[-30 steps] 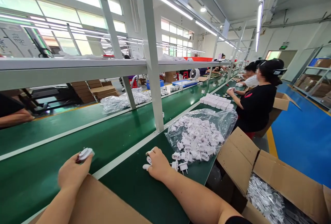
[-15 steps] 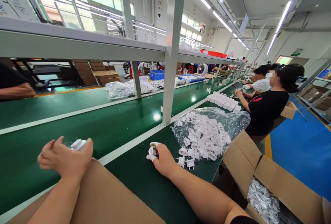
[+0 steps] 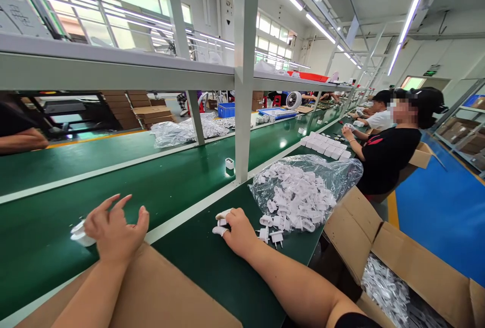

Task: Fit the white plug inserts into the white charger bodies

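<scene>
My left hand (image 3: 115,229) hovers over the green conveyor belt (image 3: 41,247) with fingers spread and nothing in it. A white plug part (image 3: 80,234) lies on the belt just left of its fingers. My right hand (image 3: 237,229) rests on the green bench, fingers curled, white finger cots on the tips, closed on something I cannot make out. Loose white plug parts (image 3: 271,228) lie right beside it, spilling from a clear plastic bag (image 3: 303,189) full of them.
A cardboard flap (image 3: 162,297) lies under my left forearm. An open carton (image 3: 397,277) with bagged white parts stands at my right. A grey upright post (image 3: 244,90) rises ahead. A co-worker in black (image 3: 386,153) sits further along, by rows of white parts (image 3: 324,146).
My left hand let go of the white plug part, which now lies on the belt to its left, and its fingers have spread. The right hand stayed put.
</scene>
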A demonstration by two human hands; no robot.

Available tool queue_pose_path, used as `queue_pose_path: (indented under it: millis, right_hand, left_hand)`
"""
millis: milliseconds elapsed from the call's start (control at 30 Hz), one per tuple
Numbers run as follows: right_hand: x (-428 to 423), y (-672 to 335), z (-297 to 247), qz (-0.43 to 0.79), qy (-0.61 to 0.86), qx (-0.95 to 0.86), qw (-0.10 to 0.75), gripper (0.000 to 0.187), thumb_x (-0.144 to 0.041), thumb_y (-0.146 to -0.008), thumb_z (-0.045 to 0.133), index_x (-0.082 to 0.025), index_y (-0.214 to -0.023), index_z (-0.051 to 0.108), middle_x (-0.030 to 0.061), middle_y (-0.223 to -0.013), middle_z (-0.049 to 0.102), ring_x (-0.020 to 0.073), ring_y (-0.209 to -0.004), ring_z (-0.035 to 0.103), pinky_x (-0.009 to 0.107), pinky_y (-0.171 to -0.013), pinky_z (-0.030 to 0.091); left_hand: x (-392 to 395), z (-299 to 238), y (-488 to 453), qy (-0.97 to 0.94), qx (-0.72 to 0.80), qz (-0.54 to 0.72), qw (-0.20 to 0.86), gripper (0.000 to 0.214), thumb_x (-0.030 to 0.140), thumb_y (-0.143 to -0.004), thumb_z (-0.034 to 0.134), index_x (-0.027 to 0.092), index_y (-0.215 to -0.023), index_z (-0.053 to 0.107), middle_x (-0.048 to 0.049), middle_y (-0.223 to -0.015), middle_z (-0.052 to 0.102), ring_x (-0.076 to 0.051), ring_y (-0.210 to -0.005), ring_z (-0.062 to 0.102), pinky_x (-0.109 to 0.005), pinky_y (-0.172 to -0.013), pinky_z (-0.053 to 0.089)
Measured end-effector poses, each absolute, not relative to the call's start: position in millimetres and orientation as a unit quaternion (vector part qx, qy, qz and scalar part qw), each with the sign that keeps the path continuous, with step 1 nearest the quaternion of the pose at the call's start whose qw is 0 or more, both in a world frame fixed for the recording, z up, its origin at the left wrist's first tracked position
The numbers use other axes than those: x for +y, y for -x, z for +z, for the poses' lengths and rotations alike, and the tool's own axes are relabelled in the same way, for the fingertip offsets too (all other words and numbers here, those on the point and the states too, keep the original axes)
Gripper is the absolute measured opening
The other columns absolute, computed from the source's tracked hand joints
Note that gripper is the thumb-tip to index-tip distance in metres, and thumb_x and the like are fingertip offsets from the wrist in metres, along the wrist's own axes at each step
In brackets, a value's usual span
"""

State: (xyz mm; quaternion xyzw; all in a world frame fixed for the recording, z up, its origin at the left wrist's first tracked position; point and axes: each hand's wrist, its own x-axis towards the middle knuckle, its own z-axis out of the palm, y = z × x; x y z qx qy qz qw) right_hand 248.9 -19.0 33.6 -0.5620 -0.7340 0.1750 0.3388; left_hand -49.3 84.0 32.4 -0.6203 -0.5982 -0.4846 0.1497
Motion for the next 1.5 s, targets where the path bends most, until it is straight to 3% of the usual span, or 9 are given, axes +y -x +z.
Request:
queue_pose_path:
  millis: [200, 500, 633, 833, 1000, 1167, 1300, 1400, 1500]
  right_hand:
    - [-16, -253, 23, 0.190, 0.573, -0.747, 0.279, 0.065, -0.001, -0.082, 0.061, -0.021, -0.144, 0.059, 0.0108, -0.129, 0.059, 0.0255, -0.118, 0.057, 0.038, -0.105, 0.049]
    - [-18, -246, 31, 0.189, 0.557, -0.729, 0.350, 0.055, 0.002, -0.077, 0.056, -0.020, -0.127, 0.064, 0.0078, -0.115, 0.062, 0.0220, -0.104, 0.062, 0.033, -0.096, 0.053]
    - [-23, -246, 40, 0.197, 0.528, -0.746, 0.355, 0.040, -0.001, -0.079, 0.059, -0.020, -0.113, 0.068, 0.0064, -0.108, 0.063, 0.0208, -0.099, 0.063, 0.031, -0.092, 0.054]
    - [-28, -242, 48, 0.177, 0.516, -0.793, 0.273, 0.041, -0.004, -0.079, 0.058, -0.019, -0.114, 0.071, 0.0076, -0.105, 0.062, 0.0226, -0.094, 0.061, 0.034, -0.085, 0.051]
    - [-28, -243, 48, 0.188, 0.527, -0.782, 0.274, 0.027, -0.009, -0.083, 0.057, -0.019, -0.104, 0.071, 0.0078, -0.103, 0.060, 0.0219, -0.090, 0.060, 0.033, -0.080, 0.050]
    - [-18, -243, 46, 0.345, 0.502, -0.660, 0.439, 0.018, -0.027, -0.090, 0.062, -0.021, -0.102, 0.073, 0.0065, -0.099, 0.064, 0.0193, -0.086, 0.062, 0.032, -0.076, 0.051]
    - [-9, -241, 48, 0.575, 0.463, -0.449, 0.504, 0.028, -0.037, -0.074, 0.080, -0.021, -0.096, 0.074, 0.0027, -0.085, 0.069, 0.0159, -0.073, 0.061, 0.028, -0.064, 0.050]
    - [-6, -243, 53, 0.682, 0.405, -0.316, 0.520, 0.035, -0.029, -0.059, 0.088, -0.020, -0.090, 0.073, 0.0003, -0.082, 0.071, 0.0127, -0.071, 0.061, 0.024, -0.064, 0.051]
    - [-6, -247, 60, 0.735, 0.372, -0.257, 0.506, 0.037, -0.022, -0.055, 0.089, -0.020, -0.089, 0.073, -0.0011, -0.082, 0.072, 0.0100, -0.069, 0.061, 0.021, -0.064, 0.053]
  left_hand:
    - [100, 19, 56, 0.608, -0.550, -0.534, 0.204, 0.043, 0.042, -0.077, 0.063, 0.022, -0.114, 0.068, -0.0160, -0.130, 0.065, -0.044, -0.125, 0.060, -0.060, -0.111, 0.042]
    - [95, 15, 38, 0.635, -0.539, -0.526, 0.174, 0.039, 0.038, -0.078, 0.066, 0.033, -0.116, 0.064, -0.0062, -0.129, 0.067, -0.037, -0.124, 0.063, -0.057, -0.113, 0.043]
    - [87, 14, 21, 0.679, -0.551, -0.463, 0.144, 0.035, 0.036, -0.084, 0.062, 0.026, -0.117, 0.063, -0.0102, -0.127, 0.067, -0.034, -0.124, 0.061, -0.053, -0.113, 0.042]
    - [100, 36, -17, 0.721, -0.555, -0.412, 0.057, 0.036, 0.035, -0.090, 0.058, 0.020, -0.121, 0.066, -0.0130, -0.133, 0.065, -0.032, -0.130, 0.054, -0.049, -0.117, 0.037]
    - [158, 52, -65, 0.716, -0.599, -0.336, -0.122, 0.045, 0.036, -0.088, 0.066, 0.019, -0.130, 0.065, -0.0130, -0.134, 0.067, -0.035, -0.137, 0.049, -0.049, -0.119, 0.035]
    - [213, 44, -104, 0.671, -0.638, -0.326, -0.193, 0.084, 0.036, -0.075, 0.083, 0.013, -0.149, 0.049, -0.0219, -0.154, 0.052, -0.040, -0.146, 0.042, -0.048, -0.117, 0.039]
    - [223, 39, -113, 0.658, -0.633, -0.332, -0.234, 0.062, 0.025, -0.081, 0.075, 0.015, -0.139, 0.056, -0.0187, -0.139, 0.064, -0.032, -0.128, 0.060, -0.043, -0.109, 0.047]
    - [204, 42, -105, 0.669, -0.609, -0.343, -0.252, 0.051, 0.025, -0.083, 0.073, 0.015, -0.132, 0.060, -0.0144, -0.128, 0.070, -0.027, -0.114, 0.067, -0.039, -0.102, 0.053]
    - [161, 46, -81, 0.695, -0.569, -0.351, -0.264, 0.052, 0.027, -0.081, 0.076, 0.018, -0.131, 0.062, -0.0089, -0.127, 0.071, -0.023, -0.112, 0.068, -0.035, -0.101, 0.053]
